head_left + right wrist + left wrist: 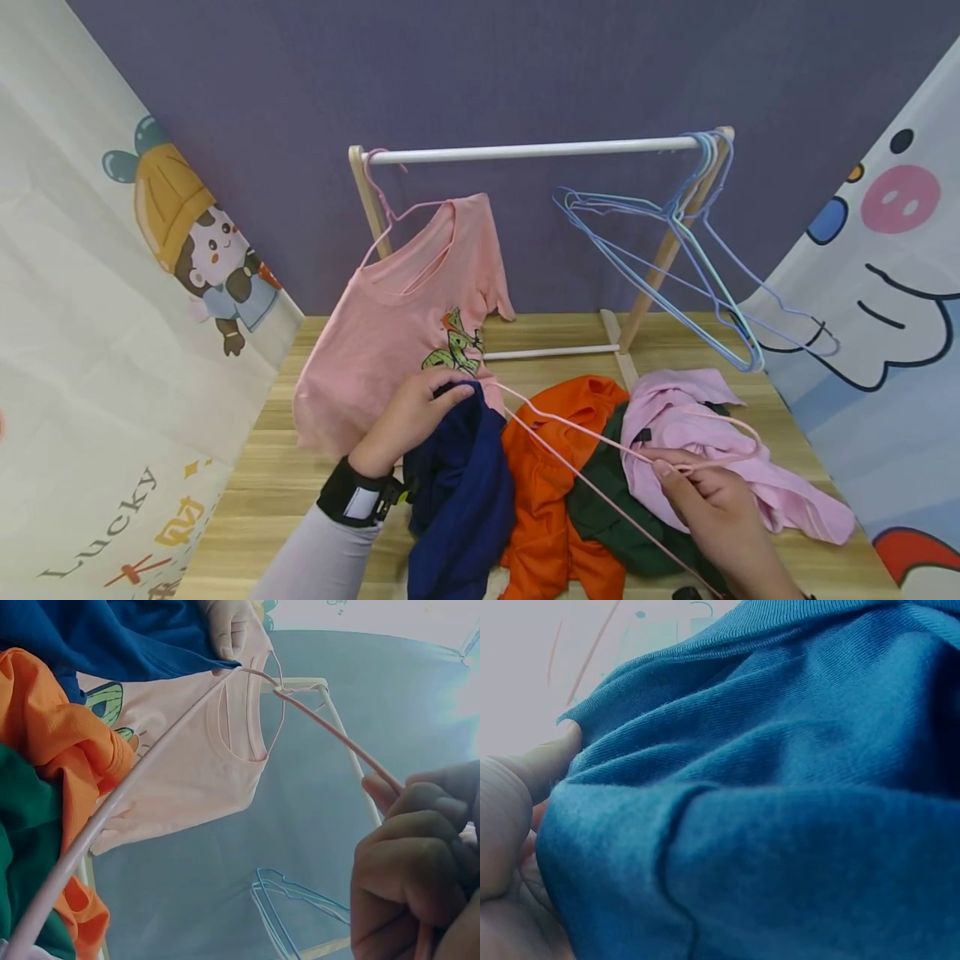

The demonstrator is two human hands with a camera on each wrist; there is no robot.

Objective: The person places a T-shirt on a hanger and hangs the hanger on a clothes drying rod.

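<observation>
My left hand point(417, 414) pinches the edge of a navy blue shirt point(465, 492) that hangs down in folds over the table. Its ribbed neckband fills the top of the left wrist view, with the left thumb point(559, 754) on the cloth. On the right, my right hand point(708, 492) grips a pink hanger point(570, 429) near its hook. The hanger's far end reaches the navy shirt at the left fingertips, and its long lower bar slants down across the view. In the right wrist view the right hand's fingers point(412, 847) curl round the hanger's wire.
A pink T-shirt point(412, 308) hangs on a pink hanger from the rack's white bar point(525, 152). Several blue hangers point(667, 250) hang at its right end. Orange point(570, 417), dark green point(615, 508) and light pink point(675, 400) clothes lie piled on the wooden table point(255, 500).
</observation>
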